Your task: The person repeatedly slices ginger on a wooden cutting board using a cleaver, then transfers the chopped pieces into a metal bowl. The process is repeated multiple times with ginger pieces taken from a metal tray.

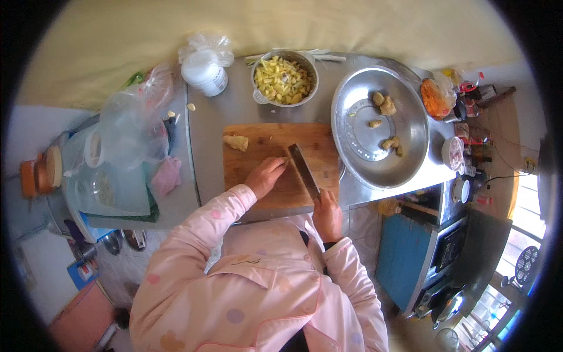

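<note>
A wooden cutting board point(246, 185) lies in front of me on a metal countertop. My right hand point(328, 214) grips the handle of a kitchen knife with a wide blade point(303, 171), seen nearly from its spine. The blade slants up and left over the board. My left hand point(267, 177) rests on the board just left of the blade, fingers bent and close together. Whatever lies under its fingertips is too hidden to make out. A peeled piece of ginger point(236, 142) sits at the board's upper left, apart from both hands.
Right of the board stands a large metal basin point(349, 158) with several ginger pieces point(387, 106). Beyond the board is a metal pot point(260, 96) of chopped pale-yellow pieces point(281, 79). A white container point(213, 81) stands at back left, a pink cloth point(166, 177) at left.
</note>
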Demonstrator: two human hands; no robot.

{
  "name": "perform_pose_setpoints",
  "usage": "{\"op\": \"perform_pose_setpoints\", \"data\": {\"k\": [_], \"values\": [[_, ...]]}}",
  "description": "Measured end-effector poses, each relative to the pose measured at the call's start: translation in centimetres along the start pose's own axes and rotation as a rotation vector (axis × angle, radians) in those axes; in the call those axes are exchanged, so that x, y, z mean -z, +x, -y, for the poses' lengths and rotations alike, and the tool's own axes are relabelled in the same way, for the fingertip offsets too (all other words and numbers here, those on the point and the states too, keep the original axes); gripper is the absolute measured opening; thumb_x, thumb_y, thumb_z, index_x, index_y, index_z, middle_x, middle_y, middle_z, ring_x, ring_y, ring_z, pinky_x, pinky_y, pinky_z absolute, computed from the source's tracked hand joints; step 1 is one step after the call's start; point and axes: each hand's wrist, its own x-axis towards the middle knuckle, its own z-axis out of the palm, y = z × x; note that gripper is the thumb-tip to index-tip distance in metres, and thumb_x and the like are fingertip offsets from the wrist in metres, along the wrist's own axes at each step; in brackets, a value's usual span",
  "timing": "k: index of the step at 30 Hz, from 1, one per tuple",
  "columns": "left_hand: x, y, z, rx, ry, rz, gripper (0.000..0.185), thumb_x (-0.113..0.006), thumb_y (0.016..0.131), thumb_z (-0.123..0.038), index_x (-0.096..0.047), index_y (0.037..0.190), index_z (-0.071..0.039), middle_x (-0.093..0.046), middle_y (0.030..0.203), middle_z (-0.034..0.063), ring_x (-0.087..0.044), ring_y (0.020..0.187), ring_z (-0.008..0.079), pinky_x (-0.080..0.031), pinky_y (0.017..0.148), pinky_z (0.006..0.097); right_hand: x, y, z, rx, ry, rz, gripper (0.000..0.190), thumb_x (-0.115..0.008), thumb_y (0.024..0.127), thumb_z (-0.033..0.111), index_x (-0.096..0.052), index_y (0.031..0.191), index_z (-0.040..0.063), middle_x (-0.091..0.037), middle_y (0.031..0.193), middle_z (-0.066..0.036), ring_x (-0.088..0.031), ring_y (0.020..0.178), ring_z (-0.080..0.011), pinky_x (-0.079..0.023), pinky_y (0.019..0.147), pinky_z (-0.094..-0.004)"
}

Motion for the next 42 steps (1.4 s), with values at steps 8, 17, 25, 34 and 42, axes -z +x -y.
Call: {"op": "perform_pose_setpoints", "data": {"k": [8,17,25,34,42], "values": [[-1.0,0.0,1.2,-0.045,0.013,-0.044,0.024,-0.065,0.083,0.001,-0.070,0.107,0.001,-0.067,0.114,0.0151,-0.065,0.106,0.0333,-0.057,0.088,0.0396,0.4,-0.3,1.7,-0.015,-0.118,0.047,0.021,-0.052,0.092,0.004,-0.056,0.112,0.007,-0.062,0.105,-0.017,-0.065,0.084,-0.0451,-0.052,0.068,-0.0545],[-0.9,-0.7,1.3,-0.010,0.008,-0.019,0.023,-0.065,0.086,-0.002,-0.070,0.108,0.000,-0.067,0.111,0.0157,-0.066,0.101,0.0348,-0.057,0.084,0.0413,1.1,0.1,2.9,0.061,-0.087,0.130,0.036,-0.057,0.083,0.004,-0.052,0.118,0.006,-0.059,0.107,-0.020,-0.066,0.079,-0.0457,-0.054,0.066,-0.0551],[-0.7,-0.3,0.7,0.064,-0.036,-0.086,0.022,-0.070,0.079,-0.001,-0.071,0.100,-0.003,-0.067,0.104,0.0126,-0.067,0.094,0.0312,-0.057,0.079,0.0403,0.8,0.0,2.9,0.015,-0.096,0.140,0.033,-0.058,0.082,0.003,-0.052,0.115,0.004,-0.060,0.106,-0.021,-0.066,0.080,-0.0467,-0.054,0.068,-0.0558],[-1.1,-0.4,1.4,-0.006,0.031,-0.072,0.021,-0.073,0.078,-0.002,-0.071,0.099,-0.003,-0.067,0.101,0.0131,-0.067,0.095,0.0323,-0.057,0.079,0.0406,-0.4,1.4,2.9,-0.021,-0.076,0.152,0.028,-0.055,0.084,0.002,-0.053,0.112,0.004,-0.062,0.103,-0.022,-0.067,0.082,-0.0465,-0.054,0.068,-0.0554],[-0.8,-0.3,1.3,0.015,-0.009,-0.058,0.021,-0.075,0.078,-0.003,-0.070,0.099,-0.003,-0.066,0.103,0.0125,-0.066,0.095,0.0325,-0.057,0.079,0.0407,-0.7,1.4,3.1,-0.037,-0.087,0.188,0.024,-0.055,0.085,0.003,-0.053,0.108,0.005,-0.064,0.101,-0.021,-0.067,0.081,-0.0466,-0.054,0.067,-0.0555]]}}
